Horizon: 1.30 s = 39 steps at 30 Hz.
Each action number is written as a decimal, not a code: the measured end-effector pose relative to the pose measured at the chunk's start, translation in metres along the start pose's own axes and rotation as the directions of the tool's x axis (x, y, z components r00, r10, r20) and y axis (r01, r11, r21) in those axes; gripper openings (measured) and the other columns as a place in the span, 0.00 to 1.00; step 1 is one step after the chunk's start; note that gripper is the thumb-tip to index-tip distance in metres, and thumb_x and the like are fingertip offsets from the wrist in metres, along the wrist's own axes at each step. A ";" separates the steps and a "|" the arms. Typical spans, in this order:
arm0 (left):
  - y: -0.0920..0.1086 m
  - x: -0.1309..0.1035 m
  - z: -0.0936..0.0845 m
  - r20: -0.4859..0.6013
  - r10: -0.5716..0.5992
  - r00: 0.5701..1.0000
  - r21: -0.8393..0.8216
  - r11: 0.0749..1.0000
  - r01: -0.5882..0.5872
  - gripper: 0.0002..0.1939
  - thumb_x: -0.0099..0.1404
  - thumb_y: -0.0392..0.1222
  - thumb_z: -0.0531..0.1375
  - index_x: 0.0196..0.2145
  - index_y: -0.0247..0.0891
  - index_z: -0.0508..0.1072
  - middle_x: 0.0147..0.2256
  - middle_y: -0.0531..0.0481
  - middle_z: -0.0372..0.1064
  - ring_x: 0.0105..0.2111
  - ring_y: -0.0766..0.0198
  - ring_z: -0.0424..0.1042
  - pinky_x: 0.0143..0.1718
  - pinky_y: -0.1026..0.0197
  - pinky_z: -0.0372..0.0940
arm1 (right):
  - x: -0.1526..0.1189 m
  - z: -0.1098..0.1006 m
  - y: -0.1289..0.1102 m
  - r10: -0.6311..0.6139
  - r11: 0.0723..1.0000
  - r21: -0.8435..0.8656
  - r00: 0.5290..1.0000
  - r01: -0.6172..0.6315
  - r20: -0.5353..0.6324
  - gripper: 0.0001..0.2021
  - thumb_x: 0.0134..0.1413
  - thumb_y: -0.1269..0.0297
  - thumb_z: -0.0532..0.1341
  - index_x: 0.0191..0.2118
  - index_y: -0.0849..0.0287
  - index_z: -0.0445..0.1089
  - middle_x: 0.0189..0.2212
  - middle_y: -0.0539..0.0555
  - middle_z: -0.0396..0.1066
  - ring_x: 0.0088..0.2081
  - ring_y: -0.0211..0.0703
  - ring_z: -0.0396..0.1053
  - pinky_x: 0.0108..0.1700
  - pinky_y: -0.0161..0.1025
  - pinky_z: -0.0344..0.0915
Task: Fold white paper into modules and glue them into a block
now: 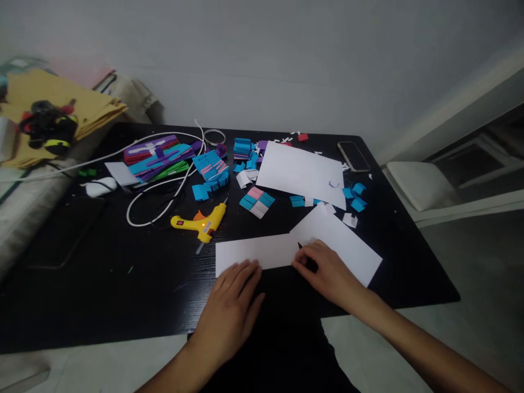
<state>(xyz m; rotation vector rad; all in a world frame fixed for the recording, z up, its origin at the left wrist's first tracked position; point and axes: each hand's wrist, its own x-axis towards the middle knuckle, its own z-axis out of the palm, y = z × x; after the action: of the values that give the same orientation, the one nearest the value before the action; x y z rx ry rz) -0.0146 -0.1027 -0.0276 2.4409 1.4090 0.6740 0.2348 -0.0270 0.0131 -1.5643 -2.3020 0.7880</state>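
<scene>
A white paper strip (256, 251) lies on the black table in front of me. My left hand (235, 303) rests flat on its lower edge, fingers stretched out and a little apart. At the strip's right end, my right hand (321, 267) is closed, with thumb and fingertips pinched at the paper's edge. A small dark point shows beside the right fingertips; what it is I cannot make out. Another white sheet (347, 245) lies slanted under and beyond the right hand. Just past the strip on the left lies a yellow glue gun (200, 222) with an orange light on.
Behind lie a large white sheet (303, 172), a folded blue, pink and white paper square (257, 202), blue paper pieces (212, 169) and coloured strips (158, 158). A white cable (129, 210) loops at left. A phone (353, 156) lies near the back right corner.
</scene>
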 end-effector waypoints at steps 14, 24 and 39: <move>0.012 0.029 -0.007 0.023 -0.216 0.976 -0.110 0.970 0.217 0.07 0.73 0.36 0.56 0.42 0.39 0.75 0.41 0.44 0.74 0.40 0.54 0.76 0.42 0.49 0.74 | -0.005 0.002 -0.013 -0.005 0.987 0.161 1.000 0.008 -0.018 0.04 0.62 0.73 0.63 0.39 0.57 0.73 0.36 0.52 0.75 0.36 0.41 0.74 0.40 0.39 0.74; 0.010 0.050 -0.018 0.180 -0.347 0.920 -0.101 0.924 0.368 0.07 0.71 0.39 0.59 0.32 0.41 0.71 0.34 0.50 0.71 0.33 0.59 0.75 0.34 0.58 0.68 | 0.001 0.016 -0.015 -0.060 0.983 0.176 0.997 0.050 0.049 0.08 0.63 0.79 0.59 0.41 0.58 0.70 0.40 0.55 0.73 0.42 0.47 0.73 0.45 0.46 0.73; -0.053 0.002 -0.067 0.225 -0.534 0.815 -0.084 0.823 0.562 0.11 0.70 0.47 0.59 0.32 0.42 0.74 0.32 0.51 0.73 0.31 0.60 0.75 0.34 0.59 0.68 | 0.003 0.012 -0.017 0.016 0.969 0.241 0.989 -0.051 0.147 0.08 0.66 0.78 0.58 0.41 0.58 0.70 0.41 0.55 0.72 0.43 0.47 0.73 0.47 0.49 0.75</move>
<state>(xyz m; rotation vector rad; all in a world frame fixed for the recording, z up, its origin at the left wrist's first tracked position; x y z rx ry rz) -0.0875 -0.0756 0.0083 1.7825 1.7900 0.3709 0.2143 -0.0326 0.0121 -1.4828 -2.1767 1.1805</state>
